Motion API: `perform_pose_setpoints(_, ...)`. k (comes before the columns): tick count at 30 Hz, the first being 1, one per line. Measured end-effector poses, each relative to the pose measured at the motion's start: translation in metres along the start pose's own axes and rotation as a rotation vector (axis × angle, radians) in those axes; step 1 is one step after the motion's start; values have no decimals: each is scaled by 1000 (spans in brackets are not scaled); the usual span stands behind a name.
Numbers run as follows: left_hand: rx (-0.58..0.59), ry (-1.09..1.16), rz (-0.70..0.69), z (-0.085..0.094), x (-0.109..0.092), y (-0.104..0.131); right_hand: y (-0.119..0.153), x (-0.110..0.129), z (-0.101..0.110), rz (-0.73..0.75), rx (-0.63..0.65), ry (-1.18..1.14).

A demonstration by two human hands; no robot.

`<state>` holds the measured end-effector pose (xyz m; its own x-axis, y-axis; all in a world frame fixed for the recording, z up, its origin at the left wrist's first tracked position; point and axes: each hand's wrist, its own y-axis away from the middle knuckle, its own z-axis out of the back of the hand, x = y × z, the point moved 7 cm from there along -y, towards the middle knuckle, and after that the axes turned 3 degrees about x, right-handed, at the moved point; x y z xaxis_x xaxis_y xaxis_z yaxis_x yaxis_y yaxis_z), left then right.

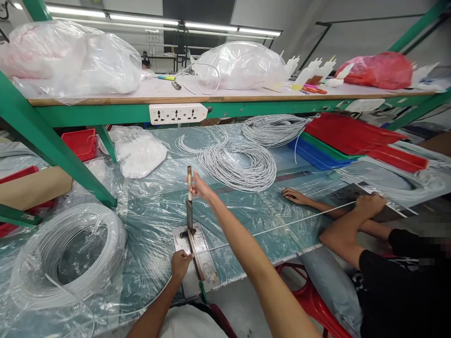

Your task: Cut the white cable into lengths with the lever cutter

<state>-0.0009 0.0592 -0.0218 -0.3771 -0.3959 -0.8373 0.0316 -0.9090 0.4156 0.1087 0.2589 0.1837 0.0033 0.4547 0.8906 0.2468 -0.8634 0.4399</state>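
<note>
My right hand (199, 187) grips the raised handle of a lever cutter (190, 206), whose metal base plate (197, 253) sits at the table's near edge. My left hand (180, 264) pinches a thin white wire (282, 226) against the blade on the plate. The wire runs taut to the right, into the hands of a co-worker (366, 206) in black. A big coil of white wire (66, 253) in plastic lies to the left of the cutter.
Cut wire loops (237, 165) and more bundles (273, 127) lie mid-table on plastic sheeting. Red, green and blue trays (338, 141) sit at the right, a red bin (80, 142) at the left. A green frame post (52, 145) and a shelf with a power strip (178, 113) stand overhead.
</note>
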Motion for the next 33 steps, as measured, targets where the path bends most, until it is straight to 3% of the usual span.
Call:
perform_pose_setpoints(5, -19, -39, 8, 0, 1, -1, 105, -20, 8, -30, 183, -13)
perform_pose_setpoints(9, -24, -54, 3, -1, 1, -1, 197, -79, 9, -199, 88, -6)
perform_pose_setpoints(12, -28, -57, -4, -1, 1, -1, 240, -137, 2, -306, -57, -99)
perform_pose_setpoints(16, -42, -52, -24, 0, 0, 0, 254, -209, -10, -379, -151, -84)
perform_pose_setpoints(19, -54, -47, -40, 1, -2, 0, 248, -237, -8, -254, -221, 12)
perform_pose_setpoints(23, -61, -34, -48, 1, -3, 1, 249, -249, 0, -97, -320, 219)
perform_pose_setpoints(33, -68, 8, -59, -1, -2, 3, 254, -264, -1, -79, -339, 366)
